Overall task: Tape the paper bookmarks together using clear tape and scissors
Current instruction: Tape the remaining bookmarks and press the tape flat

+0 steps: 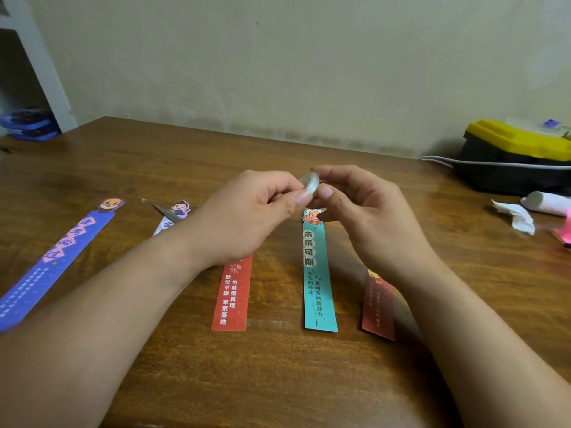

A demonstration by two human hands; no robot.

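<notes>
A small roll of clear tape is held above the wooden table between both hands. My left hand pinches its left side with thumb and fingers. My right hand grips its right side, thumb on the edge. Several paper bookmarks lie in a row below: blue, lilac mostly hidden by my left arm, red, teal, and dark red partly under my right arm. Scissor blades rest across the lilac bookmark.
A black and yellow toolbox with a white cable stands at the back right. Crumpled white tissue, a white roll and a pink object lie at the right edge. Blue items sit on a shelf at left.
</notes>
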